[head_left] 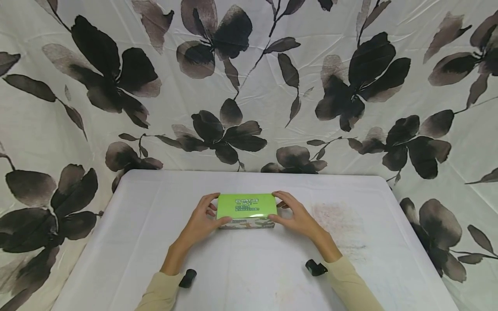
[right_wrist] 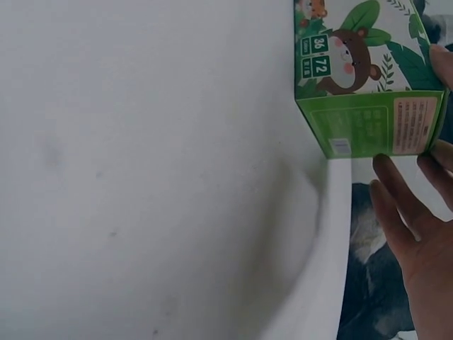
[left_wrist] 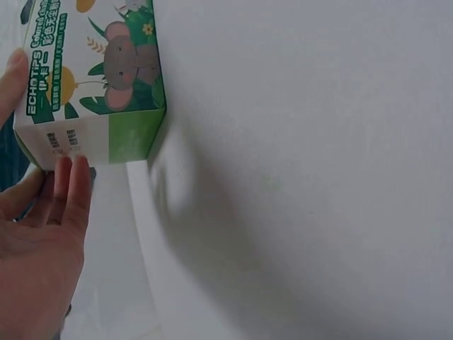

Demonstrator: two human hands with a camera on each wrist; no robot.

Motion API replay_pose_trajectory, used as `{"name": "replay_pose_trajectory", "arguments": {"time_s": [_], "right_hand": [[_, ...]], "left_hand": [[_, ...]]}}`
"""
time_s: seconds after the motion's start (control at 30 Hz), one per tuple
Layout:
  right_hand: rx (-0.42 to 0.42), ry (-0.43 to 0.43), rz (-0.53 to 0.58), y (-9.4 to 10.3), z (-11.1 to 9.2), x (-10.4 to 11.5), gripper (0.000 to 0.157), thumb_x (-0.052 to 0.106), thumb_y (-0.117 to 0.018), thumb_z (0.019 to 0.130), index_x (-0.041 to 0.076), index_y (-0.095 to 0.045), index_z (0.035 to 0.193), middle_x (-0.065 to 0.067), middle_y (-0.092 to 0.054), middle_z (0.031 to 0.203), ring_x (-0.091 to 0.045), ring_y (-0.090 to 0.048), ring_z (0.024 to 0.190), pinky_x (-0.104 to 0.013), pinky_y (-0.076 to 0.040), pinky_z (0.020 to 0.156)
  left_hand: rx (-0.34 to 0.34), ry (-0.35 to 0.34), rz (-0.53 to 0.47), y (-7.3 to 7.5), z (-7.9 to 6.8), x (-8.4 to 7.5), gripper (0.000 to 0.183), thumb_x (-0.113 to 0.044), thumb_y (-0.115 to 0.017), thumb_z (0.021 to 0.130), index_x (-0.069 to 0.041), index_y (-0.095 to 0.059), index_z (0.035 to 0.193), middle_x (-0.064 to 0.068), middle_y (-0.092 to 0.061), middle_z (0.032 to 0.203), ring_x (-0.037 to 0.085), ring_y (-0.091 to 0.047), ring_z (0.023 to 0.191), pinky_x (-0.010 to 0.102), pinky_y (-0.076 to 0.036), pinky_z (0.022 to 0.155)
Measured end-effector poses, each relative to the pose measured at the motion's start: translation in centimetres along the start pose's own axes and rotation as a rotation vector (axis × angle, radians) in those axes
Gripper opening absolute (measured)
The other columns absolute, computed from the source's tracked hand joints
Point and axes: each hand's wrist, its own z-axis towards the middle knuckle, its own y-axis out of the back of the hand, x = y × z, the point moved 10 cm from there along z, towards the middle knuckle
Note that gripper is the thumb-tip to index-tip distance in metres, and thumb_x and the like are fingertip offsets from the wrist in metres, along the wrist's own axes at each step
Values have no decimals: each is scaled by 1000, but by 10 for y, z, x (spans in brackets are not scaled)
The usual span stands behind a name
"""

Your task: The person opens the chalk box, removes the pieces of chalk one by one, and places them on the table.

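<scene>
1. Near the far edge of the white desk (head_left: 241, 268), approx. mid-width, was a green-topped box (head_left: 247, 206), long side facing the person; couldn't tell if its base touched the desk.
2. L hand (head_left: 204, 218) gripped the box's L end: thumb at the near top corner, fingertips toward the far corner.
3. R hand (head_left: 297, 216) gripped the R end the same way, thumb near, index finger at the far corner, so the box was held btwn both hands.
4. Box top bore the "ECHOTiPS" name w/ smaller txt below; near side was white w/ animal pics.
5. L wrist view: an elephant print (left_wrist: 127, 67) showed on that side, & the end was part white, part green, w/ fingertips against it.
6. R wrist view: a brown bear print (right_wrist: 347, 60) beside nos. 36 & 72; green end w/ a barcode & a pinkish txt panel.
7. Both arms had beige sleeves (head_left: 159, 293), w/ a small black device (head_left: 188, 278) by the L wrist & another (head_left: 316, 268) by the R.
8. Reddish smudges (head_left: 338, 216) marked the desk, R of the R hand.
9. Behind the desk hung a pale cloth (head_left: 272, 151) w/ dark floral print.
</scene>
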Motion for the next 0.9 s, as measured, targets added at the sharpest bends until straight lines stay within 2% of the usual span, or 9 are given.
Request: {"name": "replay_pose_trajectory", "arguments": {"time_s": [0.2, 0.43, 0.73, 0.9], "right_hand": [[-22, 5, 9, 3, -11, 3, 71, 29, -81, 91, 4, -49, 149, -12, -49, 152, -21, -65, 112, -42, -54, 99], [-34, -18, 8, 4, -26, 6, 71, 29, -83, 90, 8, -50, 150, -8, -49, 153, -19, -65, 112, -43, -53, 100], [-56, 27, 0, 5, -39, 10, 70, 24, -84, 89, 5, -51, 148, -7, -52, 150, -19, -64, 111, -42, -54, 97], [-57, 12, -4, 4, -46, 10, 70, 26, -83, 89, 8, -51, 149, -5, -51, 150, -16, -64, 111, -40, -54, 97]], "left_hand": [[-2, -4, -19, -6, -8, -2, 86, -23, -91, 81, 1, -44, 150, 16, -50, 135, 23, -54, 96, 38, -54, 83], [7, 3, -43, -12, -17, -5, 89, -24, -92, 80, -1, -44, 151, 14, -49, 135, 21, -54, 99, 39, -56, 87], [0, 3, -51, -18, -29, -8, 88, -25, -92, 79, -2, -45, 150, 13, -50, 136, 20, -55, 98, 35, -55, 87], [-11, -2, -40, -20, -34, -10, 87, -25, -92, 79, -3, -46, 150, 12, -49, 138, 19, -56, 97, 35, -56, 86]]}}
